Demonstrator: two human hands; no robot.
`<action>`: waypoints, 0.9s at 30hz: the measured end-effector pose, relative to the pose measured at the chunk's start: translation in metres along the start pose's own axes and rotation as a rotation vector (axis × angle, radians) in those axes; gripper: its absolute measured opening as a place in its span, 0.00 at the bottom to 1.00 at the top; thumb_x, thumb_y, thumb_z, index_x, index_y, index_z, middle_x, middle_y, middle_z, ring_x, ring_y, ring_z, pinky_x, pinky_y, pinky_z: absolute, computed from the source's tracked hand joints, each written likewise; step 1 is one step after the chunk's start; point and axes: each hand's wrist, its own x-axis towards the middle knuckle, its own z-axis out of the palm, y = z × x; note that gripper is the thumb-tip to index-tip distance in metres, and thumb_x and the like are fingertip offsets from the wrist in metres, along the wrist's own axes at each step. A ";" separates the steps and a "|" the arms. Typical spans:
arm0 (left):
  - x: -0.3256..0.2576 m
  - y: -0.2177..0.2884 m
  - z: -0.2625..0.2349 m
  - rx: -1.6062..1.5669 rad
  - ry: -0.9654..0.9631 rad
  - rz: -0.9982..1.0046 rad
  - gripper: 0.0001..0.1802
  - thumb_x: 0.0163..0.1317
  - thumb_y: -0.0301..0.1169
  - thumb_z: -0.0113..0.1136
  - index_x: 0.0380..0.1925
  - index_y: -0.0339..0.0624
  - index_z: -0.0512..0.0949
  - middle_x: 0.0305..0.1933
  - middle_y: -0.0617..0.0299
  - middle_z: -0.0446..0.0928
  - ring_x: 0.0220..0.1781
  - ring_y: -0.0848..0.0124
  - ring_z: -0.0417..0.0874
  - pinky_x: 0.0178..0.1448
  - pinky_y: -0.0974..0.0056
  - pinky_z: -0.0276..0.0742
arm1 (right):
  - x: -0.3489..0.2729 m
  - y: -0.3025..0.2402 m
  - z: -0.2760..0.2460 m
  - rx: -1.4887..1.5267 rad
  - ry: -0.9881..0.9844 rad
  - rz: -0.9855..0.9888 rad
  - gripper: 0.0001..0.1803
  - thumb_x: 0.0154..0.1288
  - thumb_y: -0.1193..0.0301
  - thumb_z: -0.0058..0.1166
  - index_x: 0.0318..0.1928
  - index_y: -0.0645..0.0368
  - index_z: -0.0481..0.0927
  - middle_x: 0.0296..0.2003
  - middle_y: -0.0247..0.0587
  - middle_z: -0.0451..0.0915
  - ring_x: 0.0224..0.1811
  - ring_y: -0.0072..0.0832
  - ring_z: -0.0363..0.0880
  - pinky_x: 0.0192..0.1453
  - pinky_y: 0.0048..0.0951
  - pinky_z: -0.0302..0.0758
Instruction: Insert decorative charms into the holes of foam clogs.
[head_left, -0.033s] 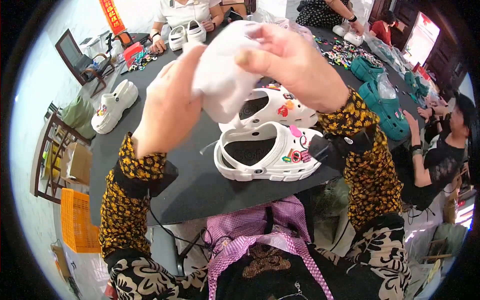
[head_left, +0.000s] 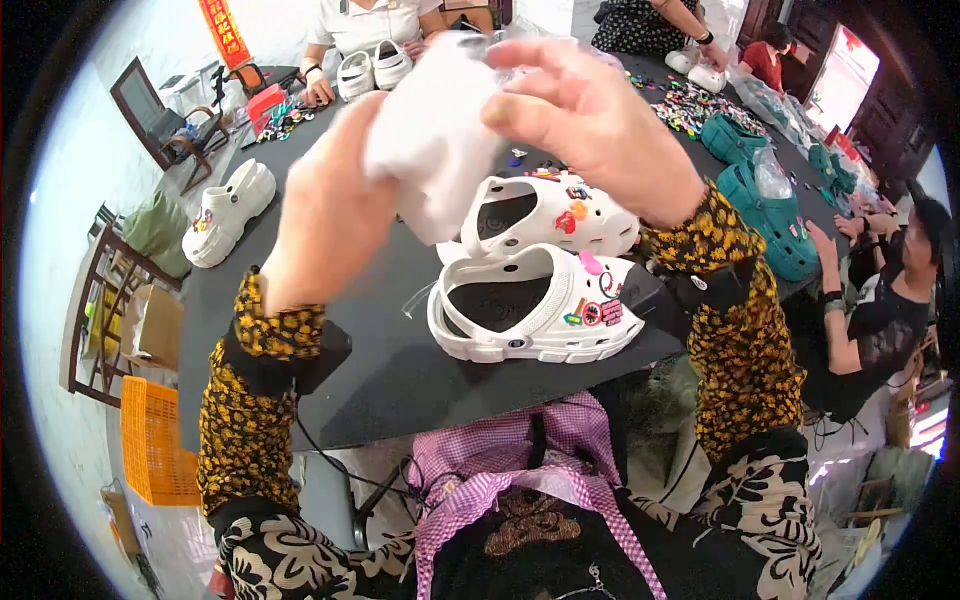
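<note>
Fingers of the left hand [head_left: 335, 205] and right hand [head_left: 590, 120] pinch a white bag [head_left: 435, 135], raised above the black table [head_left: 380, 370]. It looks light, limp and slippery; its edges seem best gripped. Below lie two white clogs [head_left: 535, 300]. Far left hangs a red banner [head_left: 224, 30]; near left stands an orange crate [head_left: 150, 440].

white cloth [head_left: 435, 140]; white clogs [head_left: 535, 315], black table [head_left: 400, 370], yellow-black patterned sleeves [head_left: 245, 420]
</note>
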 end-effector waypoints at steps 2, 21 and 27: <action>0.004 -0.013 -0.005 -0.377 -0.070 -0.121 0.18 0.55 0.20 0.54 0.48 0.33 0.74 0.44 0.54 0.81 0.44 0.65 0.83 0.47 0.64 0.78 | -0.008 0.004 -0.004 0.012 0.089 -0.015 0.25 0.63 0.68 0.58 0.57 0.67 0.68 0.46 0.43 0.78 0.49 0.24 0.76 0.56 0.26 0.72; -0.024 0.008 0.049 -0.363 -0.815 -0.231 0.19 0.50 0.22 0.54 0.45 0.30 0.74 0.32 0.44 0.80 0.39 0.51 0.82 0.44 0.57 0.76 | -0.069 0.045 0.027 -0.552 -0.172 -0.162 0.28 0.51 0.76 0.59 0.54 0.63 0.67 0.46 0.50 0.74 0.52 0.45 0.72 0.57 0.39 0.68; -0.040 0.018 0.039 -0.136 -0.568 -0.120 0.22 0.50 0.25 0.57 0.47 0.32 0.70 0.49 0.41 0.73 0.48 0.44 0.76 0.50 0.53 0.73 | -0.065 0.062 0.040 -0.686 -0.060 -0.251 0.20 0.51 0.81 0.52 0.47 0.62 0.68 0.39 0.50 0.73 0.45 0.47 0.72 0.51 0.41 0.70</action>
